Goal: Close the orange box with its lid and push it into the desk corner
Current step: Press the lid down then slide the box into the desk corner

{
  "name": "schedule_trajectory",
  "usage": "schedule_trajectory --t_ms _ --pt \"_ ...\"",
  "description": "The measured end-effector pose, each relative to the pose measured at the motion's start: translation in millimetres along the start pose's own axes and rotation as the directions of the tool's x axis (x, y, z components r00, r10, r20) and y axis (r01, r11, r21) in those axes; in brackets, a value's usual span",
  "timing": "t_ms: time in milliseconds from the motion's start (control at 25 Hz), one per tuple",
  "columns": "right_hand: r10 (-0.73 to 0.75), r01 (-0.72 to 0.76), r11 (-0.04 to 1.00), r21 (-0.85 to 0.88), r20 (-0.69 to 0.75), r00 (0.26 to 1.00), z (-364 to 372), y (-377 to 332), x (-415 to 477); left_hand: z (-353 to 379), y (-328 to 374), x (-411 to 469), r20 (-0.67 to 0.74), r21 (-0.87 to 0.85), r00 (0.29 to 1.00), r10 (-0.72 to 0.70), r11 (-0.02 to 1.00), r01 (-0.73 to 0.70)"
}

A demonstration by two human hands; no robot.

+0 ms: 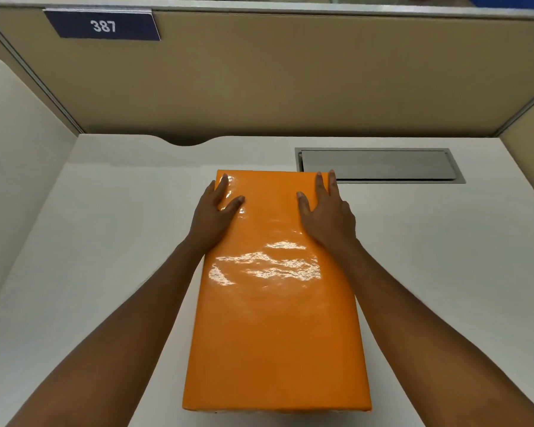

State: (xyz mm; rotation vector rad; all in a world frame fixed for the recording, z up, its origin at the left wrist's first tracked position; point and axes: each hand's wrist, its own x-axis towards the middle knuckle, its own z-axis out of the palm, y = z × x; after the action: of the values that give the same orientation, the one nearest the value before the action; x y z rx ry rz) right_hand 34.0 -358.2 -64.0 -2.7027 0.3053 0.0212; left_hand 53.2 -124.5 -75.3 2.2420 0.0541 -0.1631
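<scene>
Head view: glossy orange rectangular box (275, 291), lid on, sat mid-desk on the white desk (105, 241), long axis pointing away toward the back wall. Left hand (218, 208) and right hand (327, 211) lay flat, fingers spread, gripping nothing, on its far end; corners well apart either side.

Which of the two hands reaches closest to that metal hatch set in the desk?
The right hand: its fingertips lie at the glossy orange box lid's far right corner, beside the grey metal hatch. The left hand rests on the lid's opposite edge.

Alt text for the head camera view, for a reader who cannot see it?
Both hands, left hand and right hand, press flat on the lid of the closed orange box lying mid-desk, beside a metal cable hatch.
</scene>
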Motion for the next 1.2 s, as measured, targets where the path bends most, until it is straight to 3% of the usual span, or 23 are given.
schedule_trajectory --t_ms 120,240,440,520,640,840,1040,1200 --pt "-0.014 0.014 1.000 -0.006 0.024 1.000 1 2 -3 -1 2 -4 -0.003 -0.005 1.000 -0.009 1.000 0.009" --pt "0.008 -0.014 0.995 0.103 0.066 0.998 -4 4 3 -7 11 -13 -0.067 0.043 0.997 -0.045 0.998 0.048" --pt "0.147 -0.040 0.891 0.451 -0.206 0.967 -34 14 -38 -25 28 -57 -0.237 -0.028 0.962 -0.133 0.991 0.130" --pt "0.166 -0.082 0.847 0.526 -0.114 0.980 -44 20 -80 -28 25 -94 -0.212 -0.048 0.953 -0.217 0.976 0.212" --pt "0.067 -0.087 0.816 0.572 0.055 0.996 -43 35 -144 -27 17 -158 -0.140 -0.134 0.942 -0.306 0.948 0.288" --pt "0.094 -0.301 0.717 0.628 0.340 0.936 -21 66 -213 -23 -1 -245 -0.101 -0.374 0.912 -0.399 0.864 0.337" --pt "0.043 -0.358 0.523 0.774 0.396 0.917 -12 74 -228 -2 -12 -269 0.050 -0.662 0.922 -0.383 0.679 0.318" --pt "-0.012 -0.331 0.391 0.858 0.365 0.931 -9 76 -230 2 -14 -271 0.059 -0.704 0.914 -0.402 0.632 0.323"
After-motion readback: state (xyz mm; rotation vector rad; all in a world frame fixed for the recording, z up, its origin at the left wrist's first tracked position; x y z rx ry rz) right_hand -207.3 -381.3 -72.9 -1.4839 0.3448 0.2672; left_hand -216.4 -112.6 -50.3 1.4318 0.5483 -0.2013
